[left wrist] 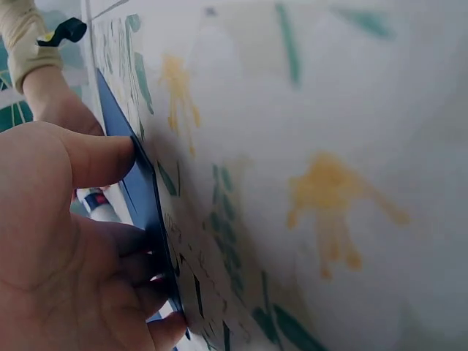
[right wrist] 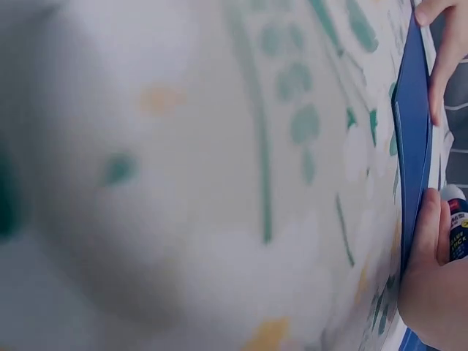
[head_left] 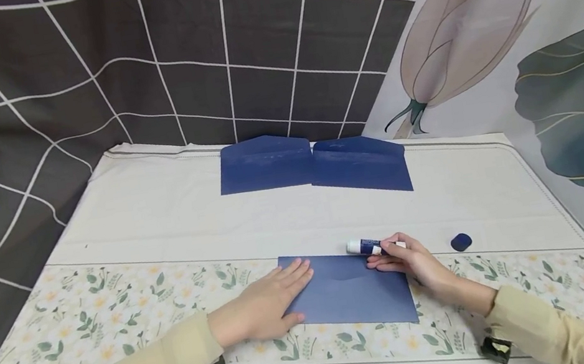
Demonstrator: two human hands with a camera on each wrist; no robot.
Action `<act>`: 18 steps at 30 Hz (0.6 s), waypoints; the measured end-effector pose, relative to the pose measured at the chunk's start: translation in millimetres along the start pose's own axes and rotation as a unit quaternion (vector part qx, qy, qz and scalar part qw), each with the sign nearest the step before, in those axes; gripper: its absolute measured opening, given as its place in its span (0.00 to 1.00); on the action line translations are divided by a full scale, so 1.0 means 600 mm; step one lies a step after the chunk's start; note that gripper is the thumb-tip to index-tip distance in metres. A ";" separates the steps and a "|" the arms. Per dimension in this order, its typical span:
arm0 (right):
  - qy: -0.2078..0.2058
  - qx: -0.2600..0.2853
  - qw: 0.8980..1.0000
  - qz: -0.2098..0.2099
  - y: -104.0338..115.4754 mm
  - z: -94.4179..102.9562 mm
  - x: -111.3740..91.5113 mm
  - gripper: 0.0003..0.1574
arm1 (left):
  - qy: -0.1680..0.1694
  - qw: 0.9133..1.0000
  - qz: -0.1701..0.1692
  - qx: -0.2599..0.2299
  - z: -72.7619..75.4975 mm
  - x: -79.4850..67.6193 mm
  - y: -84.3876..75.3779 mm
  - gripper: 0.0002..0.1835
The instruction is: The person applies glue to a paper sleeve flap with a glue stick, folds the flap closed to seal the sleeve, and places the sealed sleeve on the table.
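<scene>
While the blue envelope on the tabletop is touched at its left end by the left hand, grip released, a glue stick is pinched in the grip of the right hand near the far edge; cap seen farther right.

Table: surface seen as white, crossed from 9 to 3 o'clock by a floral band printed with pale blossoms and green leaves. One blue envelope is laid flat over the band; bearings are taken from it. At 11 o'clock, by the far edge, a first dark envelope is placed; toward 12:30, a second dark envelope is set with its side touching the first. Flap ends of both are directed toward 12. A dark blue cap is noted at 2 o'clock.
</scene>
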State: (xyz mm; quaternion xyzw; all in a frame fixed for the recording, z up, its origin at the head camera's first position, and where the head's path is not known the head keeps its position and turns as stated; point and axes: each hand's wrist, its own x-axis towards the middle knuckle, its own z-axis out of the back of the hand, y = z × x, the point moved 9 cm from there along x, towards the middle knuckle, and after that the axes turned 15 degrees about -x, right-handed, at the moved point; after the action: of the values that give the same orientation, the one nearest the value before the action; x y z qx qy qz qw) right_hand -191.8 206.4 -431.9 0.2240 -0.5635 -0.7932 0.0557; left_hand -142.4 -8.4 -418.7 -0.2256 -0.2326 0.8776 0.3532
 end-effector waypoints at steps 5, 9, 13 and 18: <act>0.002 0.007 1.000 0.011 -0.003 0.011 -0.006 0.14 | -0.012 1.000 0.011 -0.005 0.003 -0.011 0.012 0.38; 0.008 0.006 1.000 0.002 -0.002 0.013 -0.006 0.15 | -0.024 0.999 0.019 -0.010 0.009 -0.019 0.016 0.39; 0.014 0.007 1.000 -0.017 0.000 0.015 -0.005 0.16 | -0.048 0.999 0.013 0.007 0.021 -0.017 0.008 0.38; 0.017 0.007 1.000 -0.020 0.003 0.009 0.002 0.15 | -0.036 0.997 -0.027 0.063 0.021 0.007 -0.020 0.34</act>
State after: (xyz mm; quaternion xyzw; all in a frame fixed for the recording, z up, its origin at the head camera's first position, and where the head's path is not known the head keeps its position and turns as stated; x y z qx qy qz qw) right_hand -195.5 209.7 -429.2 0.2492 -0.5634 -0.7862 0.0480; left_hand -146.1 -0.7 -402.9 -0.1652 -0.1955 0.8883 0.3812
